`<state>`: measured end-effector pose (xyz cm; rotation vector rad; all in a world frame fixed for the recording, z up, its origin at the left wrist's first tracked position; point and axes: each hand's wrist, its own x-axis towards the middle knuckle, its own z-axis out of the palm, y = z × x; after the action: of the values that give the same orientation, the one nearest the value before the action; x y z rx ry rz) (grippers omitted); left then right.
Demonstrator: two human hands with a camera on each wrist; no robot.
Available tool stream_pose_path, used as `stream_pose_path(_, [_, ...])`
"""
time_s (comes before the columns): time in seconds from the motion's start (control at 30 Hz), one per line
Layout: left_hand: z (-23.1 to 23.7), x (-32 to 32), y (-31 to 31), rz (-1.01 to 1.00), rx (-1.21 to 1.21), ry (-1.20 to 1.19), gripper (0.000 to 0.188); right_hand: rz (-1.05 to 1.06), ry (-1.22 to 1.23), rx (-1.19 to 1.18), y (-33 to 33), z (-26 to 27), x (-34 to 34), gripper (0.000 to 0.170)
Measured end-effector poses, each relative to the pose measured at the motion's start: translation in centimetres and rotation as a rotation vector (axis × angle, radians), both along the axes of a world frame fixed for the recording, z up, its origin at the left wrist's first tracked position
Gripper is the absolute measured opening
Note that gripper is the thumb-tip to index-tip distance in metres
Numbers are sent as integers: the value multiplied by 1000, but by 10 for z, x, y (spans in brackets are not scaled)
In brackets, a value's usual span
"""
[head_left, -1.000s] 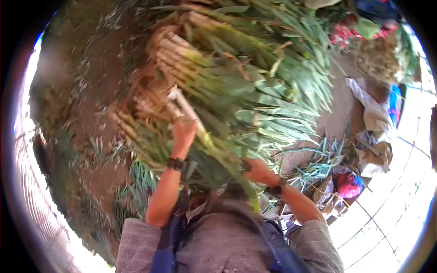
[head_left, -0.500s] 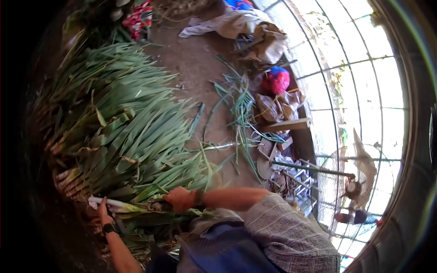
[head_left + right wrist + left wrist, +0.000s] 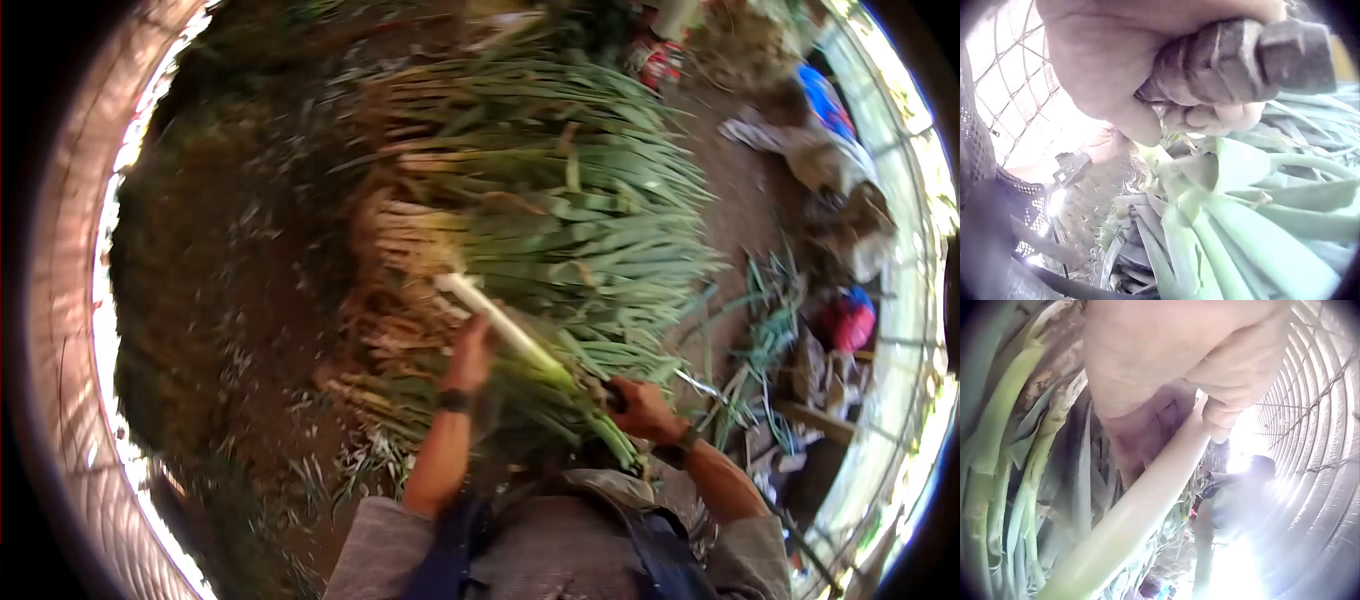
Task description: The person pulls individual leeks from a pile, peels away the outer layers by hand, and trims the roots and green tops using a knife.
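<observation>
A leek (image 3: 510, 337) with a pale white shank lies slantwise in front of the body, its green leaves toward the right hand. My left hand (image 3: 468, 358) grips it by the white shank; in the left wrist view the fingers curl round the leek (image 3: 1138, 503). My right hand (image 3: 650, 413) is at the leafy end, holding a dark, thick, wrapped handle (image 3: 1210, 62). Whatever the handle belongs to is hidden. Right below that hand, cut-looking green leaf bases (image 3: 1191, 194) fan out. Behind the leek is a large pile of leeks (image 3: 610, 225), roots to the left.
Leaf scraps (image 3: 770, 310) litter the dirt floor at the right. Crumpled sacks (image 3: 850, 220) and a red-and-blue bundle (image 3: 848, 320) lie along the right-hand mesh wall (image 3: 915, 300). At the left, corrugated sheeting (image 3: 85, 300) borders the brown soil (image 3: 270, 300).
The head view swung right, then back left. Both hands stay on the same leek and handle, the leek still slanting between them.
</observation>
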<state>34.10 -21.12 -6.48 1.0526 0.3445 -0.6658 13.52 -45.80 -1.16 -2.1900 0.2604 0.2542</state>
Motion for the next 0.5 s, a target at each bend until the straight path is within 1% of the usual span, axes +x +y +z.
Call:
stream_pose_path(0.03, [10, -2, 1, 7, -90, 54, 35, 34, -29, 18, 1, 9, 9, 23])
stream_pose_path(0.07, [18, 0, 4, -10, -166, 18, 36, 63, -39, 30, 3, 12, 21, 23])
stream_pose_path(0.13, [21, -5, 16, 9, -162, 12, 37, 106, -8, -101, 7, 17, 41, 18])
stream_pose_path(0.17, [19, -2, 24, -4, -164, 22, 35, 116, -15, -103, 12, 16, 52, 18])
stream_pose_path(0.23, [17, -5, 35, -14, -169, -1, 35, 201, -151, -69, 21, 27, 71, 18])
stream_pose_path(0.3, [19, -7, 42, -28, -174, -15, 34, 234, -111, -42, 31, 34, 88, 18])
stream_pose_path(0.37, [25, -8, 45, -30, -71, -15, 34, 249, -45, -115, 39, 32, 105, 26])
stream_pose_path(0.4, [24, -8, 48, -22, -70, -14, 34, 294, -34, -171, 42, 32, 113, 31])
stream_pose_path(0.43, [23, -9, 50, -40, -111, -47, 36, 302, -33, -171, 45, 35, 117, 31])
stream_pose_path(0.5, [23, -12, 55, -58, -161, -87, 42, 357, -71, -95, 48, 49, 122, 23])
